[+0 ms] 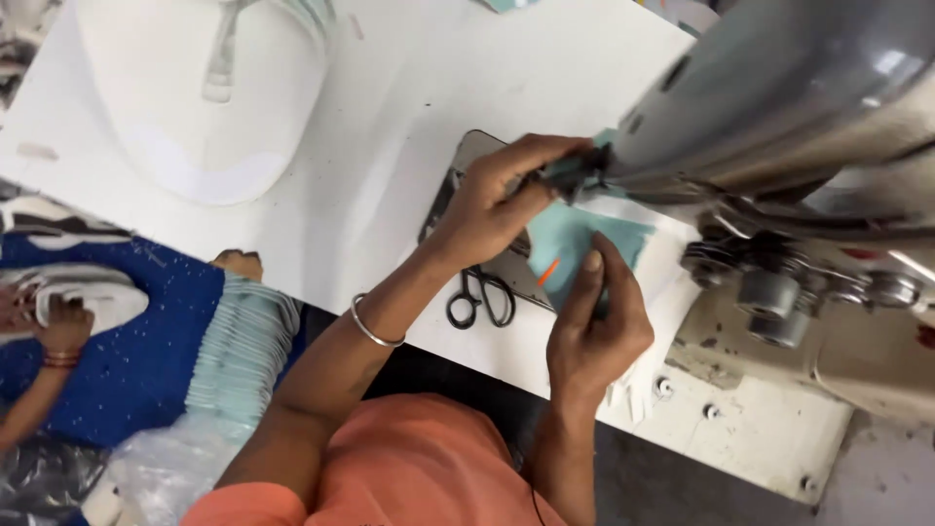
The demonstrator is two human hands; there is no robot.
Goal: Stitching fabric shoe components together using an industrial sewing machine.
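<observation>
A pale teal fabric piece [570, 244] lies right of centre in the frame, on the white bench [390, 175] at the foot of the sewing machine [779, 127], with a small orange mark [547, 272] near its lower left edge. The left hand [497, 205] reaches in from the lower left, its fingers curled and pinched together at the fabric's upper edge, right where the cloth meets the dark needle area under the machine head (whether it grips the cloth or only presses it there is hard to tell). A silver bangle [375, 326] circles that wrist. The right hand [596, 326] comes up from the bottom centre; it is loosely closed, thumb pressing down on the lower edge of the fabric, the other fingers tucked under or beside it.

Just left of the right hand, a pair of black-handled scissors [480, 297] lies on the bench beside the metal machine plate [467, 195]. The grey machine fills the upper right. In the upper left, a white moulded form [205, 97] rests on the bench. At lower left a stack of pale teal pieces [243, 351] sits on blue cloth [127, 360], and another person's hand [63, 326] touches a white shoe part [93, 297] at the left edge.
</observation>
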